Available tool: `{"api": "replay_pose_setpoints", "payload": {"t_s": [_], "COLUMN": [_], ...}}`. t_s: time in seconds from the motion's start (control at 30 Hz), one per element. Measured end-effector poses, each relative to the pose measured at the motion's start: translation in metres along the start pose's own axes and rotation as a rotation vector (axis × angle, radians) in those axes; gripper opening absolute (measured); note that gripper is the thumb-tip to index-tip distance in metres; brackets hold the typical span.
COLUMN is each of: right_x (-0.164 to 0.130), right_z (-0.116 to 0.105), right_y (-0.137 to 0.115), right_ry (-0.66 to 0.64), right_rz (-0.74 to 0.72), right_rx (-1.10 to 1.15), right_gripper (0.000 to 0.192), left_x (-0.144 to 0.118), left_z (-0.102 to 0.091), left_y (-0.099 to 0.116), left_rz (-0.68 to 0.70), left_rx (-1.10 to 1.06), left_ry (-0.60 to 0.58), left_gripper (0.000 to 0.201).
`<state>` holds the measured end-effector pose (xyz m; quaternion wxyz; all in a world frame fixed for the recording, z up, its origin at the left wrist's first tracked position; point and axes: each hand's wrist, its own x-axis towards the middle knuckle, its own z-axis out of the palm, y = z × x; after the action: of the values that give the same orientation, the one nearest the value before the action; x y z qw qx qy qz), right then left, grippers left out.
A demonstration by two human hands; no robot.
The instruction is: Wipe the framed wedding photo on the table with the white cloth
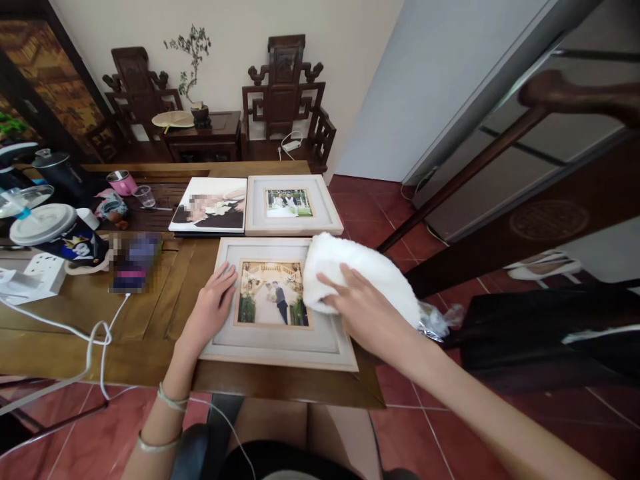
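Note:
A picture frame with a pale border and a wedding photo lies flat near the table's front edge. My left hand rests on the frame's left side, fingers open and lying flat. On the frame's right side, my right hand presses a fluffy white cloth, its fingers spread over it and partly sunk in the folds. The cloth covers the upper right corner of the frame and hangs out past the table's edge. Just behind lie a second framed photo and a photo album or print.
Left on the wooden table are a phone on a charging cable, a lidded cup, a power strip, a pink mug and a black kettle. A dark wooden chair stands close on the right.

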<state>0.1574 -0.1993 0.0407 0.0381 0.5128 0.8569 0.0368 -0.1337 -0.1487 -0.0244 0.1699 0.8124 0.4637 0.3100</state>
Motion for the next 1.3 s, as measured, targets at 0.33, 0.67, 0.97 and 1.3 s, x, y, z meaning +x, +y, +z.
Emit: {"api": "replay_pose_setpoints", "payload": {"t_s": [0.33,0.67,0.97,1.3], "right_x": [-0.07,0.072,-0.001,-0.02], "right_z": [-0.036,-0.002,-0.014,-0.006], "right_y": [-0.02,-0.002,-0.041,-0.067], "right_ry": [-0.03,0.063,-0.098,-0.042], "right_rz": [-0.195,-0.007,-0.194,-0.237], "right_rx": [0.354,-0.009,0.061,0.254], "right_gripper": [0.06,0.051,0.041,0.047], "left_x": [0.001,0.001,0.0,0.001], "left_z": [0.0,0.003,0.002,0.001], "left_y": [-0.001,-0.008,-0.005,-0.003], "left_rz": [0.025,0.037,0.02,0.049], "left_rx": [0.013,0.032,0.019,0.037], "left_ry": [0.007,0.011,0.014,-0.023], "left_gripper": [0.038,0.04,0.04,0.041]}}
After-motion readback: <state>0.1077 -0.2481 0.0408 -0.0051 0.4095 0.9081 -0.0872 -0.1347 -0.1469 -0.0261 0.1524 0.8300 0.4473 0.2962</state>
